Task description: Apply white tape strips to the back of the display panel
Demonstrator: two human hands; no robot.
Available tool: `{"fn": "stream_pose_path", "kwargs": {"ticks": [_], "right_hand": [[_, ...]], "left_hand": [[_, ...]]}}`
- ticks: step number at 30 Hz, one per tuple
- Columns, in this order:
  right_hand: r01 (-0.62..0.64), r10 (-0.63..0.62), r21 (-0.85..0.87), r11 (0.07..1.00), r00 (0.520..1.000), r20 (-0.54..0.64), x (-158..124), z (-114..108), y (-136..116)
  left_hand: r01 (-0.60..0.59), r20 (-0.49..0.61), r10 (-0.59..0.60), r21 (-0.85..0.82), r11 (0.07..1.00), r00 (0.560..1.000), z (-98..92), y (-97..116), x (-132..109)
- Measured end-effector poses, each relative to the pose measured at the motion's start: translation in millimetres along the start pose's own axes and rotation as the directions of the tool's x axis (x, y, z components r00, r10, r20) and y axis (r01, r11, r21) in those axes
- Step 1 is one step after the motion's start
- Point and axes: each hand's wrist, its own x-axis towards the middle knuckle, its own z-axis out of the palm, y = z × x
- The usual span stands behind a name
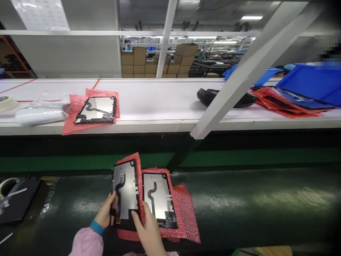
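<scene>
Both hands on 1 panel: left hand [106, 212] and right hand [148, 231] pinching the raised screen panel [125, 193] by its lower edge
I'd grip edges only, clear of the flex cable [120, 185], above the second panel [159, 199] on pink bubble wrap [186, 217]

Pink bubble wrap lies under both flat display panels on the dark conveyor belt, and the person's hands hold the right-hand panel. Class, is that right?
Not quite. In the head view the left hand and right hand hold the left-hand flat display panel, not the right-hand panel. Pink bubble wrap does lie under both on the dark conveyor belt.
</scene>
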Motion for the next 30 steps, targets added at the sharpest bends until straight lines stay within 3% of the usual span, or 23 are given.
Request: {"fn": "stream_pose_path", "kwargs": {"ticks": [4, 8, 11, 14, 19, 23, 25, 27, 30], "right_hand": [[-0.113, 0.092, 0.203, 0.973, 0.989, 0.114, -1, 50, 8], [-0.143, 0.071, 0.342, 0.929, 0.974, 0.217, 1, 95, 19], [-0.088, 0.007, 0.355, 0.931, 0.975, 0.221, 3, 127, 31], [-0.049, -0.030, 0.316, 0.948, 0.970, 0.242, 15, 161, 57], [-0.051, 0.019, 0.111, 0.992, 0.963, 0.268, 38, 213, 122], [0.015, 0.039, -0.156, 0.988, 0.941, 0.337, 41, 226, 161], [0.089, 0.013, -0.268, 0.959, 0.934, 0.357, 40, 227, 168], [0.141, -0.018, -0.343, 0.929, 0.941, 0.338, 38, 228, 167], [0.110, 0.030, -0.483, 0.869, 0.961, 0.273, 33, 230, 156]], "left_hand": [[-0.092, -0.055, 0.089, -0.042, 0.995, 0.994, -73.8, 46, -33], [-0.148, 0.220, 0.142, 0.011, 0.989, 0.965, -133.6, 74, -60], [-0.164, 0.282, 0.128, 0.109, 0.980, 0.951, -164.8, 84, -54], [-0.193, 0.256, 0.141, 0.194, 0.962, 0.956, -191.4, 87, -21], [-0.255, 0.233, 0.174, 0.383, 0.888, 0.957, -235.6, 67, 57], [-0.314, 0.177, 0.260, 0.475, 0.822, 0.949, -265.1, 30, 91], [-0.387, 0.177, 0.348, 0.525, 0.758, 0.921, -275.1, 13, 92], [-0.463, 0.226, 0.423, 0.627, 0.626, 0.877, -283.6, 0, 81], [-0.542, 0.348, 0.454, 0.725, 0.425, 0.820, -301.6, -6, 52]]}}
